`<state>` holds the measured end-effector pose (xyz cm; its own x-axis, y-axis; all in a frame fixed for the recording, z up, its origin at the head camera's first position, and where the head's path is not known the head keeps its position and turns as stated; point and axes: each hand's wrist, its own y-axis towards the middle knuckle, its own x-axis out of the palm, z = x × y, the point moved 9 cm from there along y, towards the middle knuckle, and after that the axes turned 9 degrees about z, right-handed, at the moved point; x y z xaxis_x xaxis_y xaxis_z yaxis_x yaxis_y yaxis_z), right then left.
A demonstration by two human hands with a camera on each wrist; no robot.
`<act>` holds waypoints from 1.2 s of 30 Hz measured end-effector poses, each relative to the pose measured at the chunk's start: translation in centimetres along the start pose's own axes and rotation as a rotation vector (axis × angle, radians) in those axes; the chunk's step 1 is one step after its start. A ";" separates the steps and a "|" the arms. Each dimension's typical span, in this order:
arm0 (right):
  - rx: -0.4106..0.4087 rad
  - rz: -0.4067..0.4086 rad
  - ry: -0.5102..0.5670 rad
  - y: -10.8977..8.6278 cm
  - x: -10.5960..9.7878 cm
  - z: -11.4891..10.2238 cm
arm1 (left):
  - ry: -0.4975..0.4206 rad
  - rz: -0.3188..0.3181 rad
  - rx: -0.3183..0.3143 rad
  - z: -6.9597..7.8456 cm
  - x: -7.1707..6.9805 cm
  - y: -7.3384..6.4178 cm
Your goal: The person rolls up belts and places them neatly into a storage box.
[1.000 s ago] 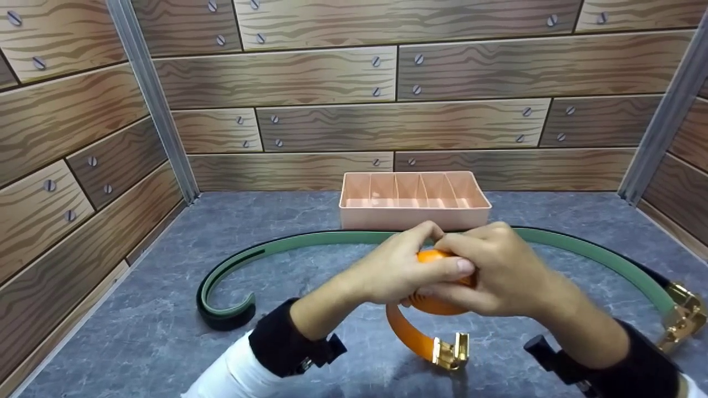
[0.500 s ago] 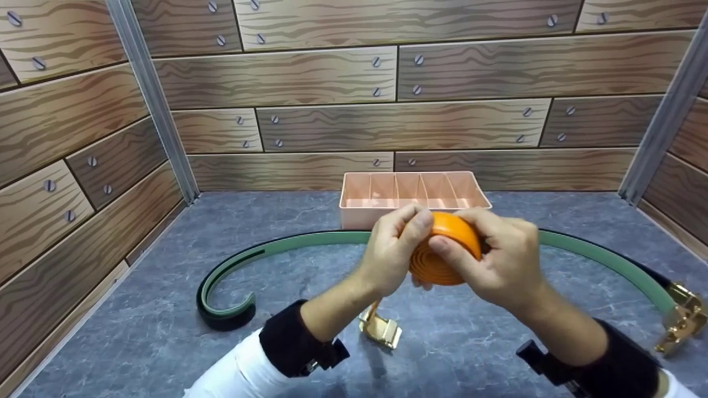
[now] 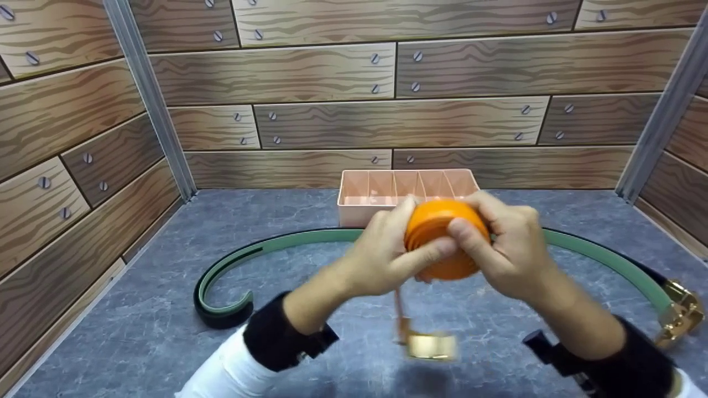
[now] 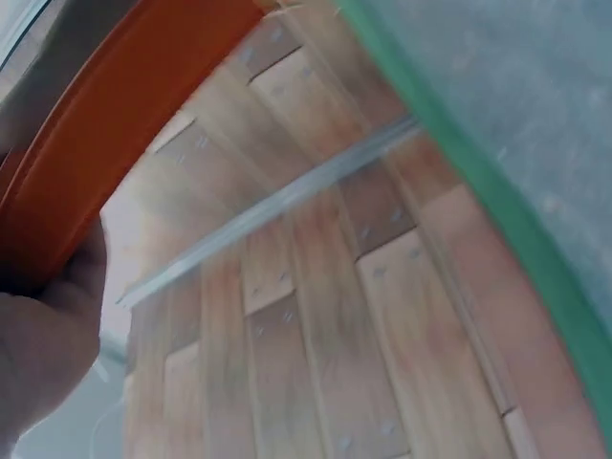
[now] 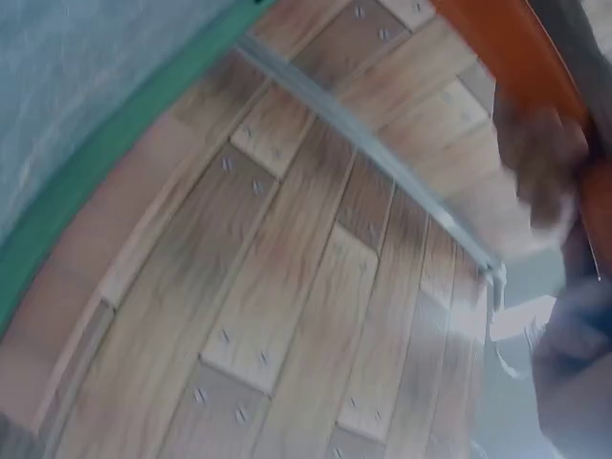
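Both hands hold an orange belt (image 3: 442, 213) wound into a coil, above the table. My left hand (image 3: 381, 251) grips its left side, thumb across the flat face of the roll. From the other side my right hand (image 3: 506, 249) grips it, thumb pressed on the face near the left thumb. A loose end of the belt hangs down under the left hand and carries a gold buckle (image 3: 431, 346), blurred. In the left wrist view the orange strap (image 4: 134, 124) stretches past the left hand (image 4: 53, 335). Fingers of the right hand (image 5: 540, 163) overlap the strap in the right wrist view.
A green and black belt (image 3: 310, 236) lies in a wide arc on the grey table (image 3: 182, 359), its left end curled and its gold buckle (image 3: 683, 312) at the right. Behind the hands stands a pink box (image 3: 354, 215) with several compartments. Wood-patterned walls (image 3: 321, 121) enclose the table.
The hands have raised the orange coil and turned its flat face into view. The left thumb has moved across that face. The hanging buckle swung left, then back right.
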<state>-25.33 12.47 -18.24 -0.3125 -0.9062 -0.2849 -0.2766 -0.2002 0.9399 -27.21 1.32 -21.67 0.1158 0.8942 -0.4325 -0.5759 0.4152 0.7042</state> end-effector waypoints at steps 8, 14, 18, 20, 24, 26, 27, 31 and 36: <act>-0.161 -0.180 -0.058 -0.2 0.7 -0.8 | 0.204 -0.097 0.079 0.4 0.0 -0.2; -0.083 0.097 -0.009 0.1 -0.8 -0.4 | 0.057 0.214 0.067 0.4 -0.8 -0.2; 0.040 0.225 0.058 -0.3 -1.1 0.3 | -0.042 0.357 0.048 0.1 -0.7 -0.5; 0.086 0.183 0.061 -0.3 -0.7 0.6 | -0.084 0.337 0.013 -0.1 -0.6 -0.4; 0.113 -0.066 0.016 0.0 0.3 1.0 | -0.010 0.162 -0.070 -0.3 -0.3 0.0; 0.084 -0.185 -0.013 0.0 0.6 0.8 | 0.058 0.045 -0.083 -0.2 0.0 0.0; 0.064 -0.221 -0.024 -0.1 0.8 0.6 | 0.099 0.002 -0.073 -0.1 0.1 0.0; 0.000 -0.255 -0.061 -0.2 0.9 0.1 | 0.148 -0.084 -0.036 0.3 0.2 -0.1; -0.024 -0.174 -0.069 -0.1 0.5 -0.1 | 0.170 -0.001 0.031 0.8 -0.2 0.0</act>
<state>-25.37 12.02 -18.47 -0.3234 -0.8297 -0.4550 -0.3102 -0.3614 0.8793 -26.61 1.30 -21.17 -0.0238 0.8535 -0.5205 -0.5500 0.4236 0.7198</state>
